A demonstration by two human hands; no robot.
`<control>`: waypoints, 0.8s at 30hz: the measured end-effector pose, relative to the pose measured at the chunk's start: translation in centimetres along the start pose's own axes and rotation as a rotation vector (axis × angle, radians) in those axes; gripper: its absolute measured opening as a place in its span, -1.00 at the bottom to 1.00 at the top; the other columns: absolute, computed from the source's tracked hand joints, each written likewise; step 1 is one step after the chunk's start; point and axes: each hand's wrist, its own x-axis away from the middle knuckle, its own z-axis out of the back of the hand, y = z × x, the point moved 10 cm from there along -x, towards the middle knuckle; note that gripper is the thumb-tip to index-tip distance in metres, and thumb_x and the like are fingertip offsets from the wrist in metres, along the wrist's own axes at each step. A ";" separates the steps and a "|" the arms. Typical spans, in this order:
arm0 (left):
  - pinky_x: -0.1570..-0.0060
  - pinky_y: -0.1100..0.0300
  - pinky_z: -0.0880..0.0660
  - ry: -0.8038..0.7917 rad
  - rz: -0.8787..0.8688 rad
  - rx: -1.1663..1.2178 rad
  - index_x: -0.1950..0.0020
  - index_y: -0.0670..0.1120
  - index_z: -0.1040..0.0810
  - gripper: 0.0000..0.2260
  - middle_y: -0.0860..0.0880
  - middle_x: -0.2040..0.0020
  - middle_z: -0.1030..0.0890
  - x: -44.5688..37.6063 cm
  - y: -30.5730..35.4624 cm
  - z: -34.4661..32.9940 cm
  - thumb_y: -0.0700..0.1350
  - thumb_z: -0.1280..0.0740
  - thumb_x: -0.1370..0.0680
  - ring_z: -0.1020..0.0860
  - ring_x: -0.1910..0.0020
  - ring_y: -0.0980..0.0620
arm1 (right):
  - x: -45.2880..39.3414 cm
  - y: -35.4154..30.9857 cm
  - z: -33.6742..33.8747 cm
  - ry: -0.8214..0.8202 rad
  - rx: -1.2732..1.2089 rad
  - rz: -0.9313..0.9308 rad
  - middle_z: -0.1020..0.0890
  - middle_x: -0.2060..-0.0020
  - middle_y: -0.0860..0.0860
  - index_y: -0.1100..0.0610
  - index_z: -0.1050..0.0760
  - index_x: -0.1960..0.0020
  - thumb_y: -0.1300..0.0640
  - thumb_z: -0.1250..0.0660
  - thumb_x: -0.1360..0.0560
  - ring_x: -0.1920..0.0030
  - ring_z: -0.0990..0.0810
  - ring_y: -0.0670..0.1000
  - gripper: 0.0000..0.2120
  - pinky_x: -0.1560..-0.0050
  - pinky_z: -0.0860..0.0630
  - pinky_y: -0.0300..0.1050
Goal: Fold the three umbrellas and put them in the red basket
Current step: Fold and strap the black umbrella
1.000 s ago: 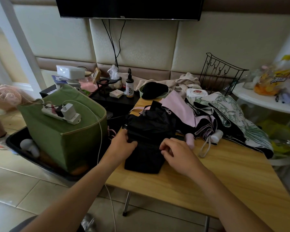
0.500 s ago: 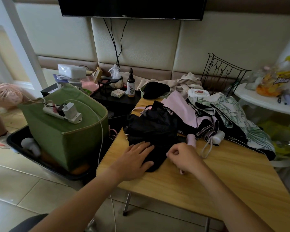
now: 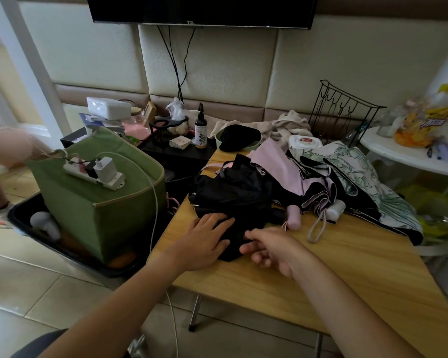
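Now, hands: both reach over the wooden counter toward the black umbrella.
Left hand: the left hand lies flat on the near part of the black umbrella, fingers straight and a little spread. Its grip is wide and holds nothing; it just presses the cloth down.
Right hand: the right hand is just beside the near edge of the black umbrella, fingers loosely bent. Its grip is loose, and I see nothing in it.
Black umbrella: it lies crumpled on the left part of the counter, partly folded.
Pink umbrella: the pink umbrella lies behind and to the right of the black one, touching it. Its pink handle rests on the counter near the right hand.
Flower umbrella: the white and green umbrella lies farther right, spread out and hanging over the counter edge. A white handle with a loop strap sits in front of it.
Other things: a green bin stands on the floor to the left, with a white power strip on top. A black wire rack stands at the back by the wall.
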 end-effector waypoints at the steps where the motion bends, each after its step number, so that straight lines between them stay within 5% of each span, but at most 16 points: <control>1: -0.54 0.01 0.01 -0.025 -0.001 -0.027 -0.66 0.09 -0.04 -0.46 0.06 -0.62 -0.11 0.1 -0.1 -0.3 0.16 -0.03 -0.70 -0.03 -0.60 0.06 | 0.1 0.2 -0.3 -0.032 0.046 -0.011 -0.71 0.32 0.07 0.23 -0.51 -0.14 0.09 -0.31 -0.65 0.53 -0.45 -0.05 -0.80 0.58 -0.25 -0.26; 5: -0.58 -0.07 0.11 -0.118 -0.010 -0.080 -0.67 0.16 0.12 -0.35 0.09 -0.66 0.04 0.6 -0.8 -1.1 0.31 0.19 -0.58 0.07 -0.64 0.09 | 0.3 0.9 -1.2 -0.121 0.226 -0.009 -0.66 0.35 -0.02 0.19 -0.61 -0.05 0.03 -0.43 -0.57 0.53 -0.43 -0.10 -0.79 0.56 -0.24 -0.29; 9: -0.59 -0.10 0.21 -0.186 -0.015 -0.088 -0.65 0.16 0.23 -0.33 0.13 -0.66 0.19 1.0 -0.9 -1.3 0.35 0.18 -0.59 0.26 -0.62 0.15 | 0.0 0.5 -0.9 -0.116 0.254 0.045 -0.57 0.42 -0.06 0.09 -0.59 0.18 0.09 -0.47 -0.53 0.52 -0.43 -0.11 -0.85 0.53 -0.24 -0.28; 17: -0.55 -0.17 0.35 -0.298 0.002 -0.104 -0.63 0.20 0.31 -0.28 0.15 -0.60 0.42 2.0 -1.0 -2.1 0.42 0.25 -0.52 0.47 -0.53 0.16 | 0.5 0.4 0.0 -0.036 0.545 0.026 -0.58 0.47 -0.03 0.15 -0.55 0.24 0.07 -0.49 -0.52 0.56 -0.49 -0.08 -0.77 0.57 -0.29 -0.25; 21: -0.59 -0.09 0.22 -0.139 -0.024 -0.085 -0.66 0.17 -0.03 -0.37 0.06 -0.64 0.08 1.7 -0.6 -0.1 0.36 -0.01 -0.63 0.18 -0.63 0.04 | 0.5 -1.5 1.0 0.142 0.820 0.124 -0.73 0.29 0.05 0.09 -0.56 0.22 -0.09 -0.47 -0.50 0.45 -0.60 -0.04 -0.72 0.44 -0.47 -0.18; 24: -0.53 -0.01 -0.06 0.058 -0.027 -0.040 -0.53 0.13 -0.34 -0.46 0.09 -0.42 -0.26 1.5 -0.3 2.1 0.31 0.05 -0.64 -0.18 -0.48 0.07 | 2.6 -5.9 1.5 0.430 0.867 0.522 -0.64 0.23 -0.05 0.00 -0.51 0.16 -0.09 -0.43 -0.53 0.24 -0.61 -0.05 -0.80 0.19 -0.58 -0.04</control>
